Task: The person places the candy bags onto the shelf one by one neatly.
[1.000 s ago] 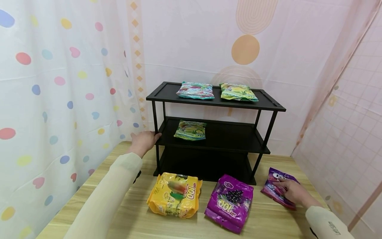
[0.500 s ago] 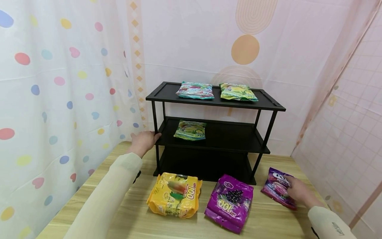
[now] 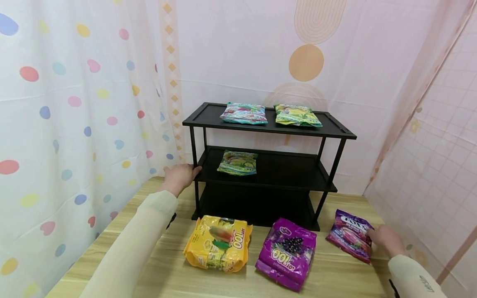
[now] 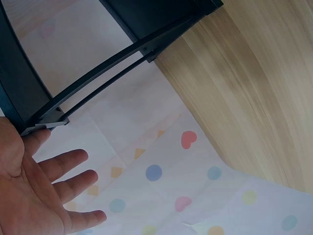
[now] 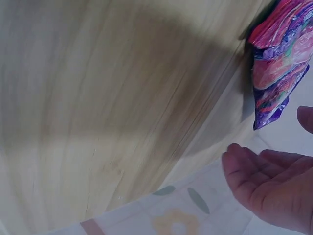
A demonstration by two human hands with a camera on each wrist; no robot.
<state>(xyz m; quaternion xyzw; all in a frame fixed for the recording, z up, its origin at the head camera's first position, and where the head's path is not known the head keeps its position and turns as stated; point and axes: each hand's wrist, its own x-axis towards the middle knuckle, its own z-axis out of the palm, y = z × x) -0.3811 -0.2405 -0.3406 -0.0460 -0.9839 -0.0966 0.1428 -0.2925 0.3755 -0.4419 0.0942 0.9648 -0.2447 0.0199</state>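
My left hand (image 3: 180, 177) is at the left end of a black three-tier shelf rack (image 3: 294, 167), its thumb on the middle tier's edge. In the left wrist view the fingers of that hand (image 4: 41, 188) are spread and straight, the uppermost one by the rack's corner (image 4: 41, 128). My right hand (image 3: 388, 240) is beside the right end of a purple Fox's Berries candy bag (image 3: 350, 235) lying on the table. In the right wrist view a gap shows between the bag (image 5: 281, 63) and the loosely bent fingers of the right hand (image 5: 274, 188).
A yellow Lot 100 mango candy bag (image 3: 220, 244) and a purple Lot 100 blackcurrant one (image 3: 287, 253) lie before the rack. Two candy bags, one teal-and-pink (image 3: 244, 113) and one yellow-green (image 3: 297, 115), lie on the top tier; a green bag (image 3: 237, 162) is on the middle tier.
My right hand has drawn back to the right off the Fox's candy bag, uncovering its printed front. The bag stays in place, and my left hand keeps its spot on the rack.
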